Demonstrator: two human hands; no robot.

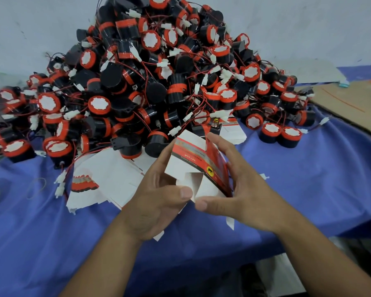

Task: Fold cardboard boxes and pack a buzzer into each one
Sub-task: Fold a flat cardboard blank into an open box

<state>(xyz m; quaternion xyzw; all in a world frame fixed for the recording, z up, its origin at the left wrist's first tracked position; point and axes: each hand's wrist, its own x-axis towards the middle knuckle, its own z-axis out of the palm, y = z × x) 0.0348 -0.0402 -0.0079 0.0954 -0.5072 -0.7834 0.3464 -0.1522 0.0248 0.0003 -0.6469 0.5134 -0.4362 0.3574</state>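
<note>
A small white and red cardboard box (193, 159) is held up between both hands above the blue cloth, its white end flaps turned toward me. My left hand (156, 200) grips its left side, thumb on a flap. My right hand (240, 189) grips the red printed right side, thumb against the lower flap. Behind them rises a large heap of black buzzers (159, 78) with red caps, red wires and white plugs. A stack of flat unfolded boxes (107, 181) lies on the cloth left of my hands.
A blue cloth (308, 179) covers the table. A brown cardboard sheet (351, 103) lies at the far right. Two buzzers (280, 133) stand apart at the right of the heap. More flat boxes (234, 129) lie behind my hands. The table's front edge runs at lower right.
</note>
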